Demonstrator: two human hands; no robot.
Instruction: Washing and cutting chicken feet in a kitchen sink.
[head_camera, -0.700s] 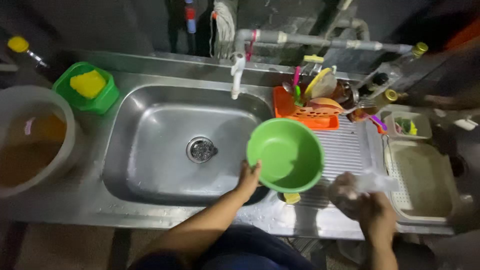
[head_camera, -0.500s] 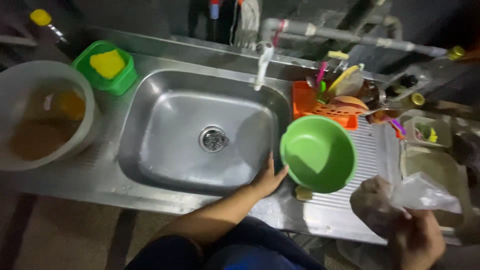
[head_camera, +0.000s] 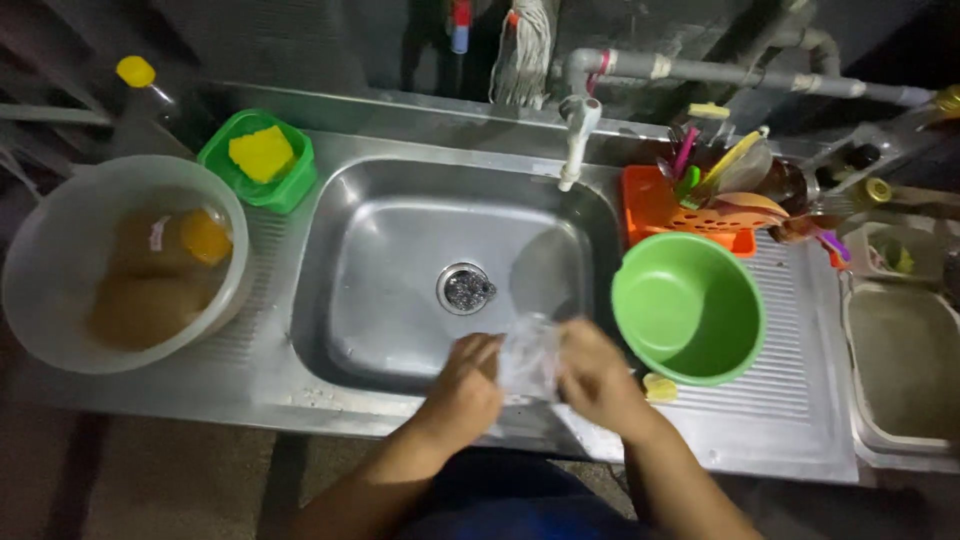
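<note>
At lower centre, a clear plastic bag (head_camera: 528, 358) is pinched between the left hand (head_camera: 462, 388) and right hand (head_camera: 598, 375) over the sink (head_camera: 400, 270), likely so drips fall inside, beside the green bowl (head_camera: 688, 308).

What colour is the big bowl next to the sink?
The bowl is bright green, seen in the head view.

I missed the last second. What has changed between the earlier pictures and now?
The left hand let go of the green bowl and moved to the clear plastic bag; the right hand carried the bag left over the sink. Both hold it now. The bowl stayed on the drainboard.
</note>
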